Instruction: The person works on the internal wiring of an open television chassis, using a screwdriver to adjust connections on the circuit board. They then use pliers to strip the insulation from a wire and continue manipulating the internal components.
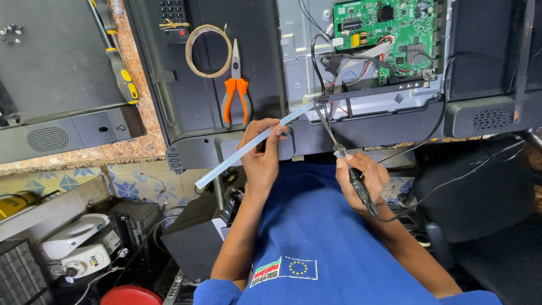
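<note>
Hidden, cropped and unclear parts

The remote [174,17] and green board [387,31] run off the top edge, and the screwdriver [118,62] loses its shaft there. The red lid [131,295] is cut by the bottom edge. Where the iron [344,164] tip meets the clear stick [254,148] is too small to tell touching from apart. The right hand [361,178] hides the iron's handle middle; small screws [11,31] at top left blur together.

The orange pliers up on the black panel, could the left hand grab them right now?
Probably not at once. The orange pliers lie close above the left hand with nothing between, but that hand's grip is full with a long clear stick, which it would have to put down first.
</note>
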